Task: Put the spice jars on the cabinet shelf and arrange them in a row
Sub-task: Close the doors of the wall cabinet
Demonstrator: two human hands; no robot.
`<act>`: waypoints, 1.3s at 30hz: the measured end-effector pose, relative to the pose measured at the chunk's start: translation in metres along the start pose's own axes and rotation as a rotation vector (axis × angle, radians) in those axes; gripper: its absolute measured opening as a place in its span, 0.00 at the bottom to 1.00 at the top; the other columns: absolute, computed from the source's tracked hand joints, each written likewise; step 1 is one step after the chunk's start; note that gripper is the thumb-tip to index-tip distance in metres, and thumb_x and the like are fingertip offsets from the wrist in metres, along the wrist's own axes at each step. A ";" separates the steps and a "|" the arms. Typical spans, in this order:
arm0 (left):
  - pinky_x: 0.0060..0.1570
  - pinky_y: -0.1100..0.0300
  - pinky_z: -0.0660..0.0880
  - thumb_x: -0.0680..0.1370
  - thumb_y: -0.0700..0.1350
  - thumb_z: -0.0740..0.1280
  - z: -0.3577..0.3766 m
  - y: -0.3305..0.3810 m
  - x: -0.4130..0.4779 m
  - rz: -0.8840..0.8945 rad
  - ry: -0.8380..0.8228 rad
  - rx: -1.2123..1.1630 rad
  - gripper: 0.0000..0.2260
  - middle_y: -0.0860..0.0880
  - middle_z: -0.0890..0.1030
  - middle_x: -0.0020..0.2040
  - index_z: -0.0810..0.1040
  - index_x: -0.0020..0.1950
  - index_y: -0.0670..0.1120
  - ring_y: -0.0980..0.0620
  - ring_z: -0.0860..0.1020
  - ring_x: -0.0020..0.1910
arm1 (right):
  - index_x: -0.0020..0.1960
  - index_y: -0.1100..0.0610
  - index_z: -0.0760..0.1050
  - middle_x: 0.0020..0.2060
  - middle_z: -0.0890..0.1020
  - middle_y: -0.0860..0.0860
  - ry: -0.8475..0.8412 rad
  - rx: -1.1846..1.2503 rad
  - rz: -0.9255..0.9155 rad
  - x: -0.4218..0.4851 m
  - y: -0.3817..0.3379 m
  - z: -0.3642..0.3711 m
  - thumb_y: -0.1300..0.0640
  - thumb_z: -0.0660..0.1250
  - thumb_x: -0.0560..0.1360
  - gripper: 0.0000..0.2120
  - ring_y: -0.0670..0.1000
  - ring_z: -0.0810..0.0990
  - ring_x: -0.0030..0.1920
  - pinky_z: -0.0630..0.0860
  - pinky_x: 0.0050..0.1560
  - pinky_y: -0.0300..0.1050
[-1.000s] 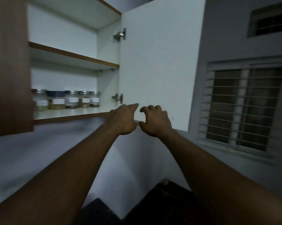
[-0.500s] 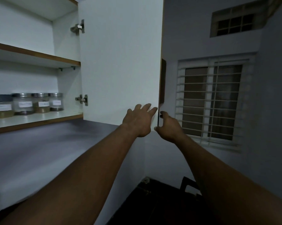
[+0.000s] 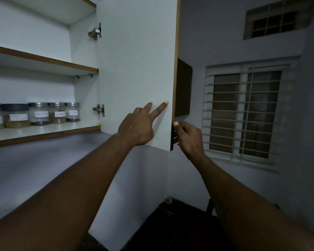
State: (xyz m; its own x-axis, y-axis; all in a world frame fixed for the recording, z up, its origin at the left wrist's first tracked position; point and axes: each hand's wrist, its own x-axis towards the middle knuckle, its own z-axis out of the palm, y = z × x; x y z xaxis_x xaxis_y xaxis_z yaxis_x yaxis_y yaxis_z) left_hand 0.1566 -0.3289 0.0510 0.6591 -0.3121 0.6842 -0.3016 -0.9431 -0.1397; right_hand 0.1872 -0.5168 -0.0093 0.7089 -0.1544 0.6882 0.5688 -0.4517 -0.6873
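Several labelled glass spice jars (image 3: 38,114) with metal lids stand side by side in a row on the lower cabinet shelf (image 3: 44,130) at the left. The white cabinet door (image 3: 136,69) stands open at the centre. My left hand (image 3: 138,125) lies flat against the door's inner face, two fingers stretched toward its free edge, holding nothing. My right hand (image 3: 188,137) is curled around the door's lower outer edge, thumb on the edge, fingers hidden behind it.
An upper shelf (image 3: 44,60) sits bare above the jars. Two hinges (image 3: 99,110) hold the door. A barred window (image 3: 243,113) and a small vent window (image 3: 272,22) are on the right wall. A dark counter (image 3: 170,223) lies below.
My view swung right, so the jars slid to the left. Both hands travelled along the door's bottom to its free edge; my right hand took hold of that edge and my left pressed on the inner face.
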 end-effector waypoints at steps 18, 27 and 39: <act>0.44 0.52 0.80 0.79 0.62 0.60 -0.110 -0.104 -0.102 -0.072 0.419 0.058 0.37 0.47 0.82 0.56 0.45 0.83 0.58 0.48 0.80 0.49 | 0.45 0.57 0.76 0.39 0.84 0.53 -0.426 0.490 -0.149 -0.061 -0.122 0.124 0.31 0.68 0.71 0.28 0.52 0.83 0.39 0.78 0.36 0.46; 0.56 0.47 0.77 0.80 0.58 0.63 -0.156 -0.184 -0.166 -0.316 0.318 0.340 0.31 0.48 0.82 0.62 0.58 0.81 0.52 0.44 0.74 0.62 | 0.65 0.47 0.71 0.58 0.78 0.46 -0.180 0.023 -0.570 -0.095 -0.202 0.218 0.31 0.65 0.74 0.27 0.48 0.79 0.54 0.79 0.47 0.45; 0.68 0.33 0.63 0.74 0.65 0.68 -0.172 -0.264 -0.201 -0.527 -0.203 0.735 0.39 0.44 0.53 0.82 0.58 0.81 0.56 0.32 0.52 0.77 | 0.77 0.54 0.61 0.74 0.68 0.55 -0.367 -0.122 -0.561 -0.103 -0.260 0.330 0.39 0.66 0.77 0.35 0.58 0.78 0.61 0.79 0.54 0.51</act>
State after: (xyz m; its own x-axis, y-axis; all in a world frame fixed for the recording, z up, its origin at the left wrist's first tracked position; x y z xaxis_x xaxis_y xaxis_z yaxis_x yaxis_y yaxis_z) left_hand -0.0148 0.0022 0.0729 0.7160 0.2293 0.6594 0.5385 -0.7824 -0.3127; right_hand 0.1035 -0.0933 0.0220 0.4282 0.4307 0.7944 0.8559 -0.4754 -0.2036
